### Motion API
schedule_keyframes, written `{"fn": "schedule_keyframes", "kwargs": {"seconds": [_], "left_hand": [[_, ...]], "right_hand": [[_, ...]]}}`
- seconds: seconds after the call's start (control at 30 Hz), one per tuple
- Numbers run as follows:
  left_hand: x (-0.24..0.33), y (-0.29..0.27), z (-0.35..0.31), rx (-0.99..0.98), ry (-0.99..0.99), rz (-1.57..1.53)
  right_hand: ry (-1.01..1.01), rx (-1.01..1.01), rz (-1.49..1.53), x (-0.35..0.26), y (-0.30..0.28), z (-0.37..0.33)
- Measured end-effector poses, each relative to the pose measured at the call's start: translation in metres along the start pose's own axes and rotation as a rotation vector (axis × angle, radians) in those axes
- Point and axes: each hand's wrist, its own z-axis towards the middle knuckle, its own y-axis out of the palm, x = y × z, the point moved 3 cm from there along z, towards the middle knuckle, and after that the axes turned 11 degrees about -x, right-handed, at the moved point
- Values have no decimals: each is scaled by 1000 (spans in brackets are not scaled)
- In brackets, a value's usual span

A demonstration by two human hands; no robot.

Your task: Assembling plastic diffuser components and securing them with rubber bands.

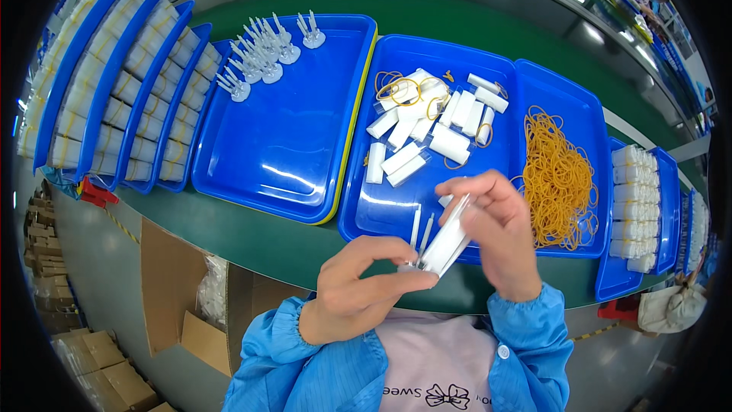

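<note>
Our left hand [354, 282] pinches the white block [445, 249] low; it slants up-right, its top between our right hand's [496, 225] fingers.

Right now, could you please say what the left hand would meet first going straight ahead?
Beyond the held white piece, the left hand would probably meet the right hand; depth is unclear.

1. Factory workshop, small-parts assembly or packing type.
2. Landmark: rubber-band tray [549, 88], on long green surface [221, 233].
3. Well left of rubber-band tray: stacked blue trays [141, 118], full of banded white parts. Right of it: more loaded trays [668, 206].
4. Floor, lower left of it: piled cardboard boxes [107, 358], striped floor tape [123, 226].
5. Near side of it: blue work jacket [534, 336].
</note>
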Motion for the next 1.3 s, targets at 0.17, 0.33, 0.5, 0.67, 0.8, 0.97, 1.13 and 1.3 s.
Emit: {"fn": "schedule_keyframes", "kwargs": {"seconds": [0.17,0.33,0.5,0.67,0.8,0.97,1.13,1.3], "left_hand": [[-4,5,-1,133,-140,-77],[-32,18,-18,127,-318,-581],[-31,22,-16,203,-287,-865],[-26,26,-16,296,-315,-789],[-25,30,-23,270,-218,-780],[-26,31,-24,267,-238,-729],[-35,20,-18,349,-272,-706],[-43,4,-17,387,-274,-588]], "right_hand": [[-59,25,-56,2,13,-11],[-283,82,-469,-5,10,-7],[-391,113,-798,-5,11,-18],[-427,38,-978,-19,29,-21],[-458,46,-1037,-16,32,-20],[-400,-10,-1017,-13,25,-17],[-311,14,-1074,-18,13,-4],[-87,36,-1664,6,-2,8]]}}
